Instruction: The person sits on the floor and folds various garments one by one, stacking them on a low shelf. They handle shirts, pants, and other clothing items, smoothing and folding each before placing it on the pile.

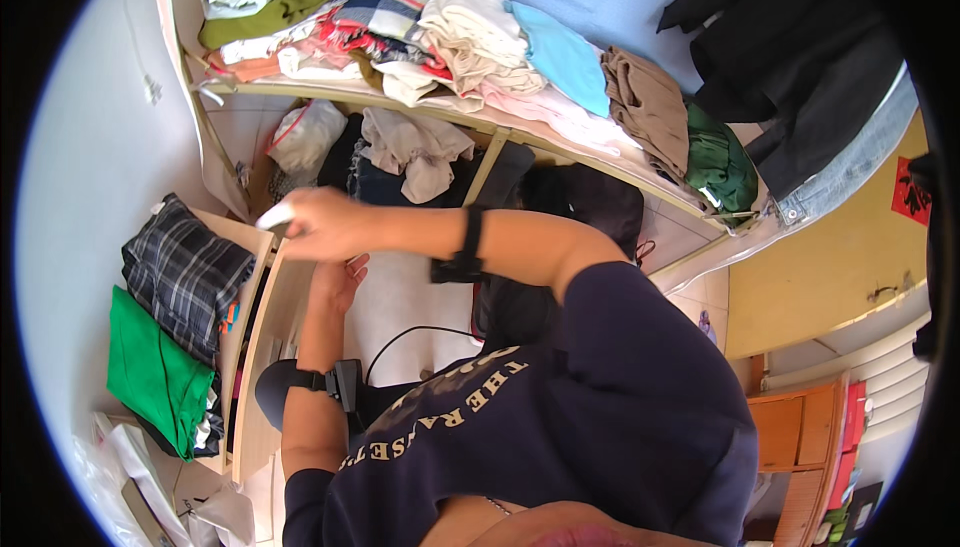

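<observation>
My right hand [330, 226] reaches across to the left and grips a small white object [276, 215], too blurred to name exactly. It hovers by the upper corner of a light wood drawer unit [262, 367]. Just below it is my left hand [341, 281], palm partly turned up, fingers loosely apart and nothing visible in them; the right hand covers part of it. On top of the unit lie a folded dark plaid garment [187, 269] and a folded green cloth [157, 374]. A dark gap runs along the unit's front panel.
Ahead, a metal-framed shelf [495, 131] bears piled clothes, including a brown folded garment [645, 104]. Bags and fabric, with a grey-beige cloth [412, 146], sit beneath. Black clothing [795, 59] hangs at right. Plastic bags [217, 517] lie lower left. A black cable [427, 328] curves near me.
</observation>
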Action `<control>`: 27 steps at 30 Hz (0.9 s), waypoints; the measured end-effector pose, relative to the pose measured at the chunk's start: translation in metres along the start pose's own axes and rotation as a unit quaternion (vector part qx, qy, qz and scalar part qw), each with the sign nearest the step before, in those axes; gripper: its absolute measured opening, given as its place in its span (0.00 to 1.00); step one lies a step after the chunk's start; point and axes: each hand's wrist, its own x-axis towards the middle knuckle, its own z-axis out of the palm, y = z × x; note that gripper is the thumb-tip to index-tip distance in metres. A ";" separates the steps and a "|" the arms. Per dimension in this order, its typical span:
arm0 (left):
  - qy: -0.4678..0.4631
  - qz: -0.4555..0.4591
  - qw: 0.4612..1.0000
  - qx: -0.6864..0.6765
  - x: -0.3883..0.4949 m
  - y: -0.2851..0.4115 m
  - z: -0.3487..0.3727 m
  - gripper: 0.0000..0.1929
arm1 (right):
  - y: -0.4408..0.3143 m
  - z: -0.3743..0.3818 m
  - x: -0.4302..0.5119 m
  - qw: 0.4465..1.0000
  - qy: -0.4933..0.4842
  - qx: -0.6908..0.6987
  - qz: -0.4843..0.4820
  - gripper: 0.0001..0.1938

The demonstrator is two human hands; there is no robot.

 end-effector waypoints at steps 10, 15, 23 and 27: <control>0.016 -0.055 0.993 0.100 0.005 -0.019 0.009 0.11 | 0.067 -0.231 -0.168 0.831 0.388 -0.371 0.144 0.36; 0.033 -0.072 0.990 0.113 0.017 -0.031 -0.002 0.12 | 0.101 -0.268 -0.194 0.790 0.355 -0.418 0.273 0.40; 0.049 -0.058 0.989 0.130 0.017 -0.034 -0.006 0.12 | 0.129 -0.328 -0.179 0.779 0.418 -0.212 0.417 0.22; 0.050 -0.063 0.988 0.133 0.018 -0.033 -0.010 0.13 | 0.135 -0.370 -0.184 0.755 0.563 -0.017 0.336 0.25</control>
